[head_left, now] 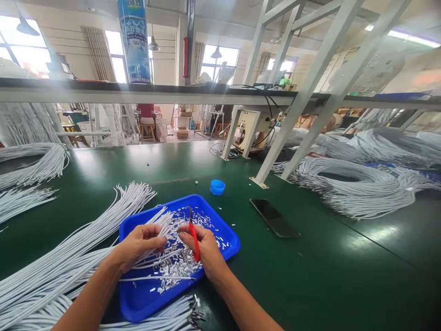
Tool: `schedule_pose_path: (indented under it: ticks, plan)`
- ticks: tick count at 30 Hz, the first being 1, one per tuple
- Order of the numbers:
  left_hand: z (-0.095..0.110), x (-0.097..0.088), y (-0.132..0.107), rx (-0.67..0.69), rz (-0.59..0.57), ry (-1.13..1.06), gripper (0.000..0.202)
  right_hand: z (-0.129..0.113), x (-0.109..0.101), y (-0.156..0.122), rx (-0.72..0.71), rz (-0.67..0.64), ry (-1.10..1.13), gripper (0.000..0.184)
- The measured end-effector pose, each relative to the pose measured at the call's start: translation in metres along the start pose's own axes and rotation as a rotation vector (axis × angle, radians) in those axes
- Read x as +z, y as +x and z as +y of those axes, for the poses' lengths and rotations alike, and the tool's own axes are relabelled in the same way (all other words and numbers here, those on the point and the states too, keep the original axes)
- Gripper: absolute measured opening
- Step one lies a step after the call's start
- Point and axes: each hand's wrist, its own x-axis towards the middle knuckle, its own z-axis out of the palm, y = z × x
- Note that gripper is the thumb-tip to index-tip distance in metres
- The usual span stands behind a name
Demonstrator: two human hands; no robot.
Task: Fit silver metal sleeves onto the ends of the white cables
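Note:
My left hand (139, 245) is closed round a bunch of thin white cables (74, 257) whose ends fan out over a blue tray (225, 232). My right hand (203, 246) grips a red-handled cutter (194, 236), its tip pointing away from me, right beside the cable ends. Several short silvery-white cable offcuts (179, 264) lie in the tray under both hands. One loose cable lies across the tray near my wrists.
A green worktable (310, 271) carries a black phone (274, 217), a small blue cap (217, 186) and large white cable bundles (351, 188) at right and left (31, 168). More cables (165, 317) lie by the near edge. White frame legs (292, 119) stand behind.

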Motion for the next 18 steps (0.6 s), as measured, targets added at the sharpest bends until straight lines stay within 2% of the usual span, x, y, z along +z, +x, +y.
schedule_pose_path:
  ticks: [5, 10, 15, 18]
  plan:
    - [-0.008, 0.006, 0.003, -0.014, -0.002, 0.017, 0.027, 0.001, 0.010, -0.002, -0.008, -0.012, 0.032, 0.020]
    - [-0.010, 0.007, 0.005, -0.006, 0.060, -0.039, 0.030, 0.005, 0.006, -0.001, 0.005, 0.042, 0.068, 0.027]
    - [-0.009, 0.012, 0.005, 0.020, 0.112, 0.034, 0.025, 0.006, 0.005, -0.002, 0.017, -0.047, 0.025, 0.028]
    - [-0.007, 0.018, 0.004, -0.001, 0.084, 0.060, 0.028, 0.004, 0.010, -0.005, -0.002, -0.038, 0.029, 0.028]
